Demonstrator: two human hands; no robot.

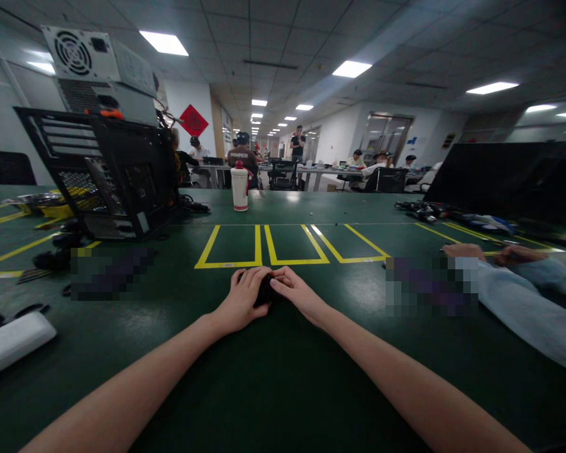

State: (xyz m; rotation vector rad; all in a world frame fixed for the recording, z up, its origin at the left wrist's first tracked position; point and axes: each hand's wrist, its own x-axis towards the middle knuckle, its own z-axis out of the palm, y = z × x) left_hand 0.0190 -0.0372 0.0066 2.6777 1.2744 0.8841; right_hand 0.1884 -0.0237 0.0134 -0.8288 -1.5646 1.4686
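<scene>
Both of my hands meet over a small black object (265, 290) on the green table (283, 365), near the middle of the view. My left hand (246, 292) curls around it from the left, fingers across its top and thumb underneath toward me. From the right, my right hand (296, 292) closes on it with bent fingers and the thumb against its side. My fingers cover most of the object, so its kind cannot be made out. Just beyond my hands lie yellow tape outlines (229, 264) on the tabletop.
A black computer case (122, 176) with power supplies (99, 63) on top stands at left. A white cup (240, 189) is behind the tape. A white object (16, 346) lies at near left. A co-worker's sleeved arms (509, 302) rest at right, near a dark monitor (509, 179).
</scene>
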